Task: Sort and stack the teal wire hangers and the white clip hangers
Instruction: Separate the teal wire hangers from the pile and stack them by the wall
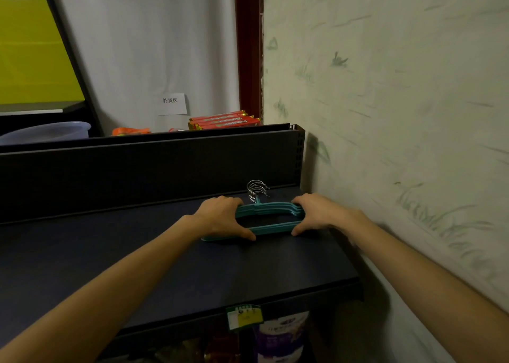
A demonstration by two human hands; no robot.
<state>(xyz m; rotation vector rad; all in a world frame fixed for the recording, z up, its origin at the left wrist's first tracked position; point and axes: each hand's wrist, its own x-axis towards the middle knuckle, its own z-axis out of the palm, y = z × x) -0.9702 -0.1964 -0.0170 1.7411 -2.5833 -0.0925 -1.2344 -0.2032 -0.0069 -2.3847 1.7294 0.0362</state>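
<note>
Squaring up the teal hangers point(271, 208) on the shelf point(192, 266): the stack is gripped at both ends, left hand point(220, 216) and right hand point(316, 214). White clip hangers aren't seen, probably needed next.

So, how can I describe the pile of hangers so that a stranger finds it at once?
Look at the dark shelf, at its far right corner beside the patterned wall. The teal hangers lie there in a flat stack between the left hand and right hand; only they have silver hooks.

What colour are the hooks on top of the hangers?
Shiny silver hooks on the teal hangers, seen in the head view.
</note>
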